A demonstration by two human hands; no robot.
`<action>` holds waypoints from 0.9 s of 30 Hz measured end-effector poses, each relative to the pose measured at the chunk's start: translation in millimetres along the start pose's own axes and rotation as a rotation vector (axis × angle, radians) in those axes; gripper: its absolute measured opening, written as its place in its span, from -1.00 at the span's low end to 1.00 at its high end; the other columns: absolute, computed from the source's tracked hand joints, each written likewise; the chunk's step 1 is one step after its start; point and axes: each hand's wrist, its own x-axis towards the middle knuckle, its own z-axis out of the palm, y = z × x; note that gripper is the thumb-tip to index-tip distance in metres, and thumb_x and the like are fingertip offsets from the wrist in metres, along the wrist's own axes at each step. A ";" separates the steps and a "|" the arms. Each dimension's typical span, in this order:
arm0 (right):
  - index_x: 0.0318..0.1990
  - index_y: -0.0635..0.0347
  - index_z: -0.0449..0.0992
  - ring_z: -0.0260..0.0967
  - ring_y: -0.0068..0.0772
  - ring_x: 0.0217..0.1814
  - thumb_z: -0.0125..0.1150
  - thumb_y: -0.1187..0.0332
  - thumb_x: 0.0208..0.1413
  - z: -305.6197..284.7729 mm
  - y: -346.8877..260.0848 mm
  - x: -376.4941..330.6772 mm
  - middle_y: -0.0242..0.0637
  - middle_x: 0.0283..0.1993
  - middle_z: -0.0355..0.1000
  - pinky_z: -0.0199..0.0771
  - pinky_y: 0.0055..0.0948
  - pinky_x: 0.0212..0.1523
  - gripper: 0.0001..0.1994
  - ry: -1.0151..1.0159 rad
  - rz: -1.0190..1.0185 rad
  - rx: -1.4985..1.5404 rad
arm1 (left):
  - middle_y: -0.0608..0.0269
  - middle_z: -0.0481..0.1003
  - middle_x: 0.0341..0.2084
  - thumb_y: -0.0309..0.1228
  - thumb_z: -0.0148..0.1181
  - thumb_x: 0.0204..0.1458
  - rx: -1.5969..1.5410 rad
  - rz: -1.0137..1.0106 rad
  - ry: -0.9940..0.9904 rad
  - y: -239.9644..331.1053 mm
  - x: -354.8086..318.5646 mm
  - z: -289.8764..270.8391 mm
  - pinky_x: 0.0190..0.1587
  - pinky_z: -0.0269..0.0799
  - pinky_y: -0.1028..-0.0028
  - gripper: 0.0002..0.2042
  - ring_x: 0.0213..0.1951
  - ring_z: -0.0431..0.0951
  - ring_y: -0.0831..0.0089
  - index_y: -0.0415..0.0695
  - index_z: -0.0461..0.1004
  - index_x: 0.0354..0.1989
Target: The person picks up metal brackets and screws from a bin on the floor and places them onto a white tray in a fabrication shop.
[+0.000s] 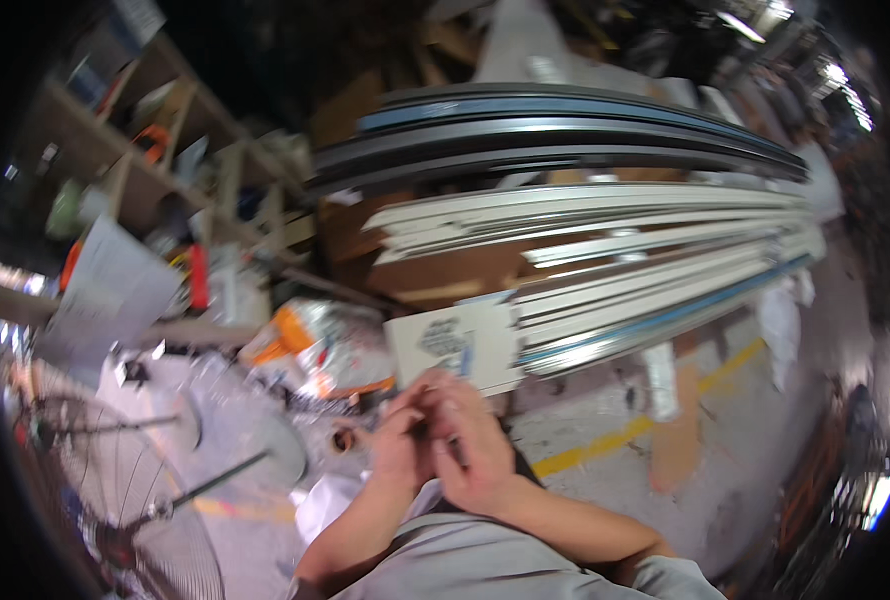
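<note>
Bare left hand (401, 432) and right hand (475, 450) meet, lower centre, fingers curled; any grip I cannot tell. Long white strips (435, 224), centre right, lie untouched; what's done or left is unclear.

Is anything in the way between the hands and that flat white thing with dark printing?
Nothing visible is. The left hand and right hand overlap the lower edge of the flat white thing in the picture; I can't tell if they touch it. The orange-and-white bag is off to its left.
</note>
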 end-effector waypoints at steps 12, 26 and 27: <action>0.29 0.41 0.22 0.14 0.22 0.42 0.06 0.62 0.10 8.8 33.7 7.3 0.16 0.35 0.18 0.18 -0.12 0.39 -0.46 0.136 0.118 0.110 | 0.06 0.48 0.08 -0.31 -0.04 0.13 -0.098 0.082 -0.082 -14.5 54.3 -14.1 0.16 0.41 0.31 -0.48 0.07 0.49 0.21 -0.25 0.33 0.27; 0.17 0.19 0.39 0.35 0.08 0.20 0.00 0.34 0.27 -3.4 26.4 9.5 -0.01 0.13 0.39 0.35 -0.11 0.24 -0.65 0.042 0.281 0.070 | 0.10 0.46 0.02 -0.19 -0.09 0.24 0.127 0.068 0.075 -13.8 70.2 -35.1 0.12 0.43 0.17 -0.57 0.02 0.50 0.15 -0.16 0.32 0.19; 0.17 0.18 0.39 0.35 0.08 0.19 0.00 0.35 0.27 -3.4 25.5 9.0 -0.01 0.12 0.39 0.35 -0.11 0.24 -0.65 0.079 0.263 0.065 | 0.05 0.46 0.07 -0.19 -0.05 0.21 0.104 0.116 0.027 -13.4 74.2 -35.2 0.14 0.44 0.13 -0.50 0.05 0.50 0.10 -0.19 0.30 0.26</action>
